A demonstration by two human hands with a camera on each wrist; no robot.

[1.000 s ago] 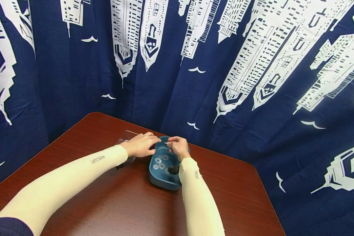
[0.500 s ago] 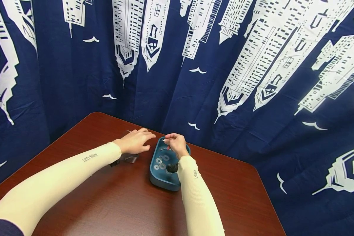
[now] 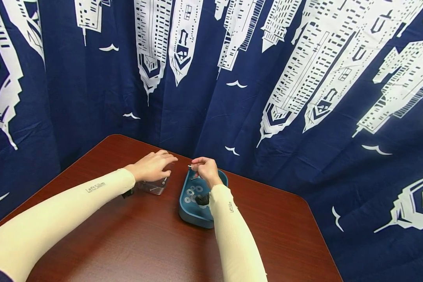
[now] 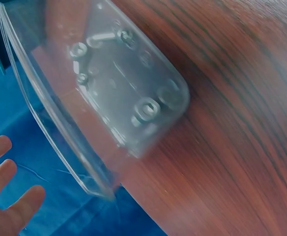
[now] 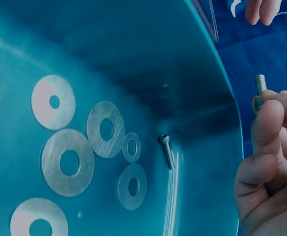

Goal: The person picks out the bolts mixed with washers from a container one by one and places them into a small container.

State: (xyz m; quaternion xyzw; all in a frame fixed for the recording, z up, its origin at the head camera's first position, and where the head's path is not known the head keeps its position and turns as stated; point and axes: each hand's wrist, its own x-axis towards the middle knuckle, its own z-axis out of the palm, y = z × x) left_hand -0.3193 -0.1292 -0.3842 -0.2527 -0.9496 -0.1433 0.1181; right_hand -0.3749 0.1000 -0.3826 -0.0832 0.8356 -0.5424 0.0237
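Note:
My right hand (image 3: 206, 171) is above the far left rim of the blue tray (image 3: 196, 221). In the right wrist view its thumb and finger pinch a small bolt (image 5: 261, 86), threaded end up. Inside the tray lie several flat metal washers (image 5: 67, 163) and another bolt (image 5: 167, 151). My left hand (image 3: 152, 167), fingers spread and holding nothing, hovers over a clear plastic box (image 3: 156, 190), partly hiding it. Several bolts (image 4: 146, 110) lie in that box in the left wrist view.
The brown table (image 3: 134, 235) has rounded corners and extends on both sides of the tray. A dark blue curtain (image 3: 211, 117) with white printed buildings hangs close behind its far edge. A black wrist device (image 3: 202, 200) partly covers the tray.
My left hand has moved left, away from the tray and back over the clear box. My right hand, still pinching the bolt, has shifted left to the tray's rim.

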